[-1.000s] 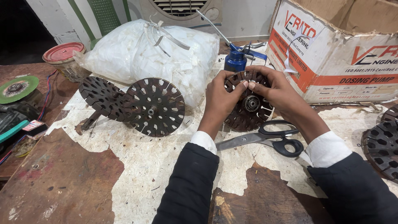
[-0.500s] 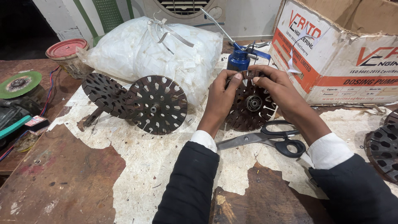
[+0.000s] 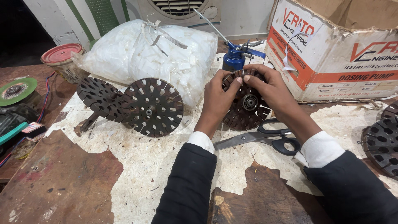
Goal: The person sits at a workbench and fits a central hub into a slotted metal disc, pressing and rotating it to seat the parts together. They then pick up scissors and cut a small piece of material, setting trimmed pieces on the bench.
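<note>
Hands [image 3: 244,93] grip one slotted disc [image 3: 245,114]; two discs [image 3: 132,103] left.

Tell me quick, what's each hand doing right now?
Left hand: closed on the slotted metal disc, fingertips at its top edge.
Right hand: closed on the same disc, pinching its top edge.

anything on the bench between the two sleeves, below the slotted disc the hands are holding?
Head view: black-handled scissors lie there on the peeling table, just below the slotted disc, blades pointing toward the left sleeve.
</note>
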